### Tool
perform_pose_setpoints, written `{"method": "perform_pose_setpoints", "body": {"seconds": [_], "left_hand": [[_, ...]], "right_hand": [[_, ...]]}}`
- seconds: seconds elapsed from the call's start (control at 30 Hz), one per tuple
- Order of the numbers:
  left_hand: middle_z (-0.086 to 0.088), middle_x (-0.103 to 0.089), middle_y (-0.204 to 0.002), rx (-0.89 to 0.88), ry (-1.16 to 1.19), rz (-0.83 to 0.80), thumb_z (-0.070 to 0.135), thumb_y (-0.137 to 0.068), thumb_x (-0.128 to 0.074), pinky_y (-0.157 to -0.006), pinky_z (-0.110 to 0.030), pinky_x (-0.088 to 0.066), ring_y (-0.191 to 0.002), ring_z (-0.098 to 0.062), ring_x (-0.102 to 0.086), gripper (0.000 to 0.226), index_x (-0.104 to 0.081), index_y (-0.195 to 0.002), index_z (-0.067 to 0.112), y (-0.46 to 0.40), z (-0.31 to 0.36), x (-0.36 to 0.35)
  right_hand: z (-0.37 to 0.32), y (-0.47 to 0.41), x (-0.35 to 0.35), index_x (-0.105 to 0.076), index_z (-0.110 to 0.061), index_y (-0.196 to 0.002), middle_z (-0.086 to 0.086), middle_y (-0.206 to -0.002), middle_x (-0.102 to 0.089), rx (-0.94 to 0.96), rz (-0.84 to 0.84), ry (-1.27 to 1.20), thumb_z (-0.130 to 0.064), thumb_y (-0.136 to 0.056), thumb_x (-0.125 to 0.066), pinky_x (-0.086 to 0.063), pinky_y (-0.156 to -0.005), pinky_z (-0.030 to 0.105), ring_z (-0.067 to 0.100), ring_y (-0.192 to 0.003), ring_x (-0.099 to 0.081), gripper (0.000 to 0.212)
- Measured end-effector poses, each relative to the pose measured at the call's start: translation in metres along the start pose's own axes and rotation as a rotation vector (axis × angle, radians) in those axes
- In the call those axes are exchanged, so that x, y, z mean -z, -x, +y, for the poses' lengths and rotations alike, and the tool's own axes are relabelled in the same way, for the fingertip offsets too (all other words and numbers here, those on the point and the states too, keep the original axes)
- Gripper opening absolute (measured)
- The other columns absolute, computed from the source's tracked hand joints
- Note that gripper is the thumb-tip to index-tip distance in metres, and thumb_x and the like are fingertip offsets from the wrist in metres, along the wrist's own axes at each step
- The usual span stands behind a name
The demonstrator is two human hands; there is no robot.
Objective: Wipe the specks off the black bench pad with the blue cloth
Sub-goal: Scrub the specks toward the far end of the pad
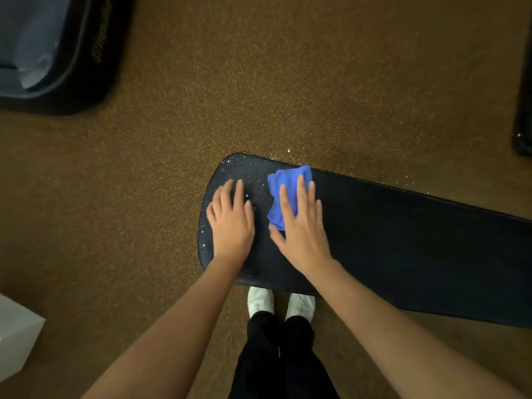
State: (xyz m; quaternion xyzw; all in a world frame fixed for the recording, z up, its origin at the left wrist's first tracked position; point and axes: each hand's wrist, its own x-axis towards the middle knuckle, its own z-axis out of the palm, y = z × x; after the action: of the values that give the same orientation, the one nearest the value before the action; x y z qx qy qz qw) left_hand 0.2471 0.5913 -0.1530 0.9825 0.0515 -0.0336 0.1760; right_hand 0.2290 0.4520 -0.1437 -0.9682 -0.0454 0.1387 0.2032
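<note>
Your left hand: flat, palm down, fingers extended. Your right hand: flat, palm down, fingers spread. Both forearms bare.

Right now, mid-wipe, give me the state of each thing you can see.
Black bench pad: specks cover its rounded left end; the rest looks clean.
Blue cloth: bunched, pressed flat on the pad.
Right hand: fingers spread, palm down on the cloth.
Left hand: flat, bare on the specked end, bracing.
Floor: a few bright specks beside the pad's far edge.
</note>
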Motion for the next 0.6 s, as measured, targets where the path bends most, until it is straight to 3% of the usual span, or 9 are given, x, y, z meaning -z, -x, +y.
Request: {"method": "perform_pose_setpoints", "body": {"seconds": [0.17, 0.3, 0.37, 0.47, 0.6], "left_hand": [[-0.017, -0.043, -0.139, 0.049, -0.021, 0.007, 0.031, -0.093, -0.026, -0.103, -0.056, -0.031, -0.128, -0.037, -0.038, 0.051, -0.045, -0.134, 0.008, 0.012, -0.014, -0.001], [-0.016, -0.038, -0.142, 0.171, 0.009, 0.024, 0.034, -0.093, -0.022, -0.105, -0.057, -0.027, -0.132, -0.035, -0.033, 0.054, -0.042, -0.136, 0.008, 0.011, -0.015, 0.000], [-0.015, -0.036, -0.144, 0.220, 0.010, 0.027, 0.037, -0.092, -0.018, -0.106, -0.058, -0.024, -0.134, -0.034, -0.030, 0.058, -0.040, -0.138, 0.009, 0.010, -0.020, 0.000], [-0.011, -0.030, -0.148, 0.275, 0.020, 0.030, 0.041, -0.090, -0.013, -0.110, -0.056, -0.014, -0.139, -0.029, -0.021, 0.063, -0.035, -0.141, 0.011, 0.010, -0.027, 0.001], [-0.007, -0.025, -0.151, 0.310, 0.033, 0.029, 0.044, -0.088, -0.010, -0.111, -0.057, -0.009, -0.141, -0.025, -0.014, 0.066, -0.028, -0.144, 0.013, 0.017, -0.032, 0.000]], "right_hand": [[0.001, -0.029, -0.019, -0.032, -0.003, -0.142, 0.028, -0.150, -0.020, 0.033, 0.039, 0.151, -0.030, -0.078, -0.071, -0.031, -0.104, 0.057, 0.048, -0.137, -0.017, 0.080], [0.016, -0.057, -0.012, -0.031, -0.003, -0.142, 0.027, -0.149, -0.023, -0.063, 0.132, 0.106, -0.024, -0.085, -0.063, -0.024, -0.107, 0.057, 0.048, -0.137, -0.018, 0.069], [0.015, -0.073, -0.008, -0.034, -0.004, -0.142, 0.022, -0.144, -0.035, -0.057, 0.152, 0.068, -0.022, -0.085, -0.063, -0.025, -0.106, 0.059, 0.046, -0.135, -0.025, 0.067], [0.008, -0.073, -0.010, -0.041, -0.004, -0.138, 0.016, -0.138, -0.046, 0.042, 0.185, 0.043, -0.013, -0.081, -0.067, -0.032, -0.103, 0.059, 0.045, -0.133, -0.032, 0.064], [0.029, -0.044, -0.010, -0.044, -0.006, -0.136, 0.015, -0.142, -0.043, 0.284, 0.153, 0.051, -0.010, -0.078, -0.066, -0.037, -0.100, 0.057, 0.043, -0.135, -0.029, 0.062]]}}
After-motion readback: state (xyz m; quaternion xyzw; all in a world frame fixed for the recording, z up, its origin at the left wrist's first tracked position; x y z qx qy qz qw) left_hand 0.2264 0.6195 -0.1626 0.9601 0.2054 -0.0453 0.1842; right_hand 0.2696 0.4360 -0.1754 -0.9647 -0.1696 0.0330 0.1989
